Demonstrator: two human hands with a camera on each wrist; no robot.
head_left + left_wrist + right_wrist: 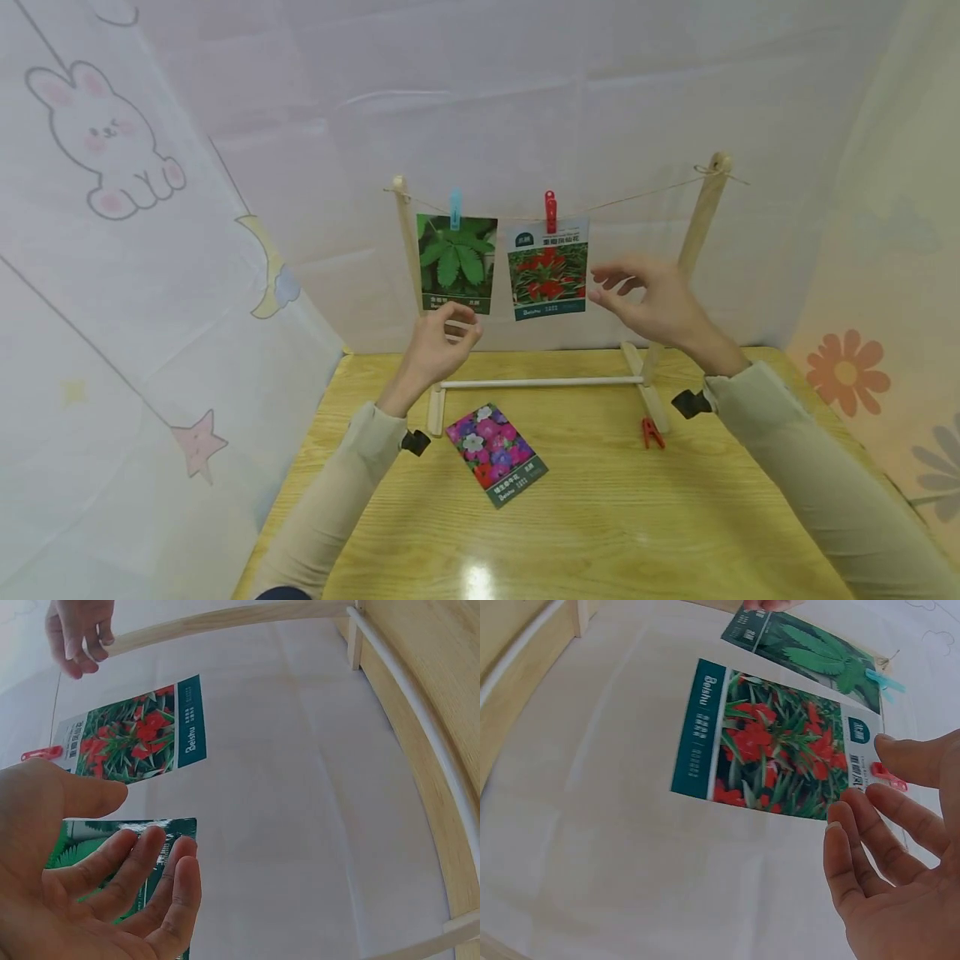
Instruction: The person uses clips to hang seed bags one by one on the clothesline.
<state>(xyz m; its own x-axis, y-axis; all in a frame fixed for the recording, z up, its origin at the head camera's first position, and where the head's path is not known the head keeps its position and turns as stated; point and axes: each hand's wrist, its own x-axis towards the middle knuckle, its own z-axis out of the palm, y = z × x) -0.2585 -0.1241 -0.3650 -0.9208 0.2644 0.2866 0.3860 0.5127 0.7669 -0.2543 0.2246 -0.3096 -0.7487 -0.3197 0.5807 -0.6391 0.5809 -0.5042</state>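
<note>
Two seed packets hang side by side from a string (637, 196). A light-blue clothespin (455, 210) holds the green-leaf packet (457, 258); a red clothespin (551, 212) holds the red-flower packet (549, 279). My left hand (438, 343) is at the lower edge of the leaf packet, its fingers loosely bent and overlapping it in the left wrist view. Just right of the flower packet is my right hand (656, 304), holding nothing, thumb and fingers apart in the right wrist view (907, 847). A third packet with pink and purple flowers (497, 454) lies on the table.
The string runs between two wooden posts (705, 212), joined low down by a white rod (540, 382). Another red clothespin (652, 433) lies near the right foot of the frame. Behind the wooden table (585, 517) hangs a pale cloth (480, 108).
</note>
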